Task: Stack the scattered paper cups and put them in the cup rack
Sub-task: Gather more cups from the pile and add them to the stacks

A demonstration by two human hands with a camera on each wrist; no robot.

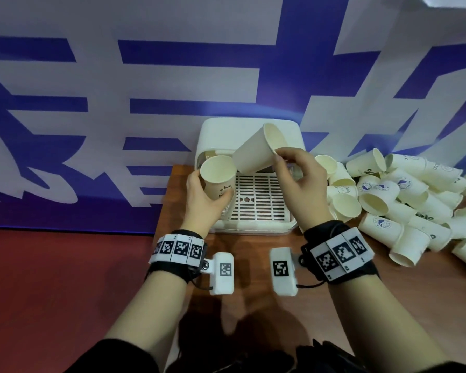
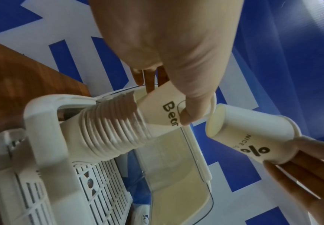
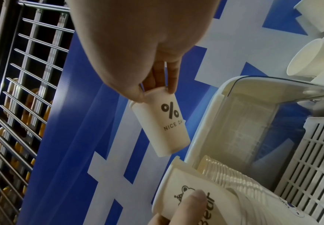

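My left hand (image 1: 207,195) grips the top cup of a long stack of paper cups (image 2: 116,129), marked "Bear", its mouth (image 1: 218,169) facing up over the left side of the white cup rack (image 1: 256,200). The stack's lower end reaches into the rack (image 2: 41,121). My right hand (image 1: 293,173) pinches the rim of a single paper cup (image 1: 256,152) marked "%" (image 3: 164,121). That cup is tilted, its base pointing down-left just above and right of the stack's mouth (image 2: 213,112).
A heap of loose paper cups (image 1: 404,200) lies on the wooden table (image 1: 253,265) right of the rack. A blue and white banner (image 1: 118,103) stands close behind. The rack has a slatted floor (image 1: 258,197) and a raised lid (image 1: 242,133).
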